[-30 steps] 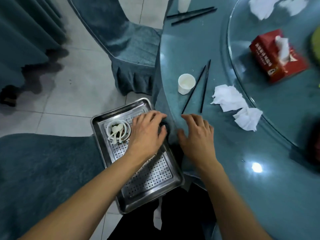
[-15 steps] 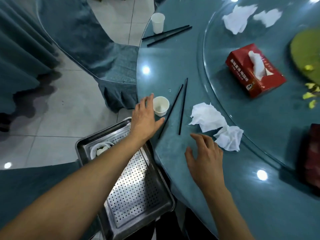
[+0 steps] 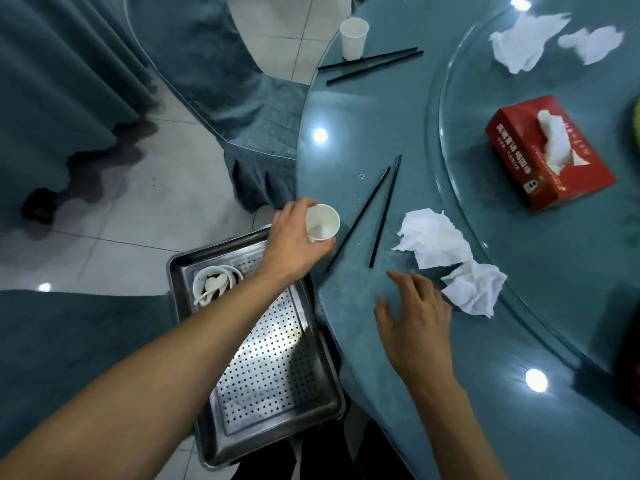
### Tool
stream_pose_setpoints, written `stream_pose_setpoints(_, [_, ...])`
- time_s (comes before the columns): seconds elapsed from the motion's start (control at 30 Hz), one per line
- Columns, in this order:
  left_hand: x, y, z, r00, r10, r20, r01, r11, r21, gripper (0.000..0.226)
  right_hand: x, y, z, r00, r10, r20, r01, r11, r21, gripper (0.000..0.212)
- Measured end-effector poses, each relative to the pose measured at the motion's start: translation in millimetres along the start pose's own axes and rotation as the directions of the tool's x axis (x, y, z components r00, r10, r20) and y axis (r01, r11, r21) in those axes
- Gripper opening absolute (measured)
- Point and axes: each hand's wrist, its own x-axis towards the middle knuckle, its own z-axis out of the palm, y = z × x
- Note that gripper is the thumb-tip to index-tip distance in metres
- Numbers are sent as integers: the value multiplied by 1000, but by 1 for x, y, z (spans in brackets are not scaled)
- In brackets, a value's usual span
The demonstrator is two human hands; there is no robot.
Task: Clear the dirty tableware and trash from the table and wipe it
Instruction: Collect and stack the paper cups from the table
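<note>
Near the frame's center, the left hand (image 3: 294, 242) held a paper cup (image 3: 322, 224) at the table's (image 3: 363, 126) edge, just above a metal tray (image 3: 277, 393) carrying 1 bowl (image 3: 215, 282), while the right hand (image 3: 415, 323) lay spread wide, holding nothing, beside 2 crumpled napkins (image 3: 446, 258). Counted: 2 cups, 2 pairs of black chopsticks (image 3: 372, 213), 4 napkins and 1 red tissue box (image 3: 550, 154). The bowl's contents were hard to make out, and the left forearm hid part of the tray.

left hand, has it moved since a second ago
Yes. The left hand has left the metal tray and gone forward over the table edge, where it now grips the paper cup beside the chopsticks.
</note>
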Motion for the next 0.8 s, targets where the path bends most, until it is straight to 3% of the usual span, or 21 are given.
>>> stream_pose_setpoints(0.2, [-102,-19,-72,992,-110,-66,97,980,-173,65,-13,-61,-7,991,-134,-2,134,991,9,41])
stream_pose_setpoints(0.37, [-194,-50,-144,972,-193,-135,162,964,-212,65,-49,-139,-6,958,-284,48,283,959,34,40])
stream_pose_setpoints(0.6, [-328,-106,-251,962,-155,-226,117,978,-173,67,-155,-259,19,889,-452,73,451,892,25,40])
stream_pose_setpoints(0.8, [-441,-183,-330,933,-169,-318,105,972,-210,78,-272,-347,58,853,-516,74,513,857,56,38])
